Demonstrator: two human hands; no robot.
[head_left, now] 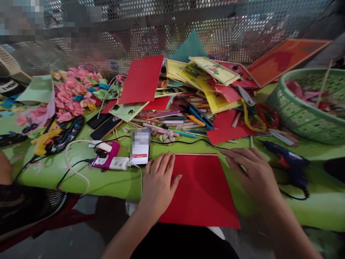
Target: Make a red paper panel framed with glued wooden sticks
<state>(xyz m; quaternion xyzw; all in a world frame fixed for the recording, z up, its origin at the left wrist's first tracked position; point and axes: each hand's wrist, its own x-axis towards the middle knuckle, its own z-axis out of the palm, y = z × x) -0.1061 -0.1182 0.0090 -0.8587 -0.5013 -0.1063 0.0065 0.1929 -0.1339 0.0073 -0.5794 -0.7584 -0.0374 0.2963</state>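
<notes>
A red sheet of paper or felt (202, 190) lies in front of me, its near end hanging over the table edge. Along its far edge runs a thin pale stick (196, 154). My left hand (159, 183) rests on the sheet's left side, fingers stretched toward the far left corner and thumb out. Just off the far right corner, my right hand (250, 172) hovers or lies with its fingers extended to the left. Nothing shows in either hand. Right of my right hand is a dark blue glue gun (289, 162).
A lit phone (140, 146) and a magenta power adapter (106, 158) with cables are at left. Behind lie markers (175, 120), framed cards (215, 70), scissors (250, 111) and pink paper petals (77, 86). A green basket (309, 118) stands at right. Another person's limb (4, 167) shows far left.
</notes>
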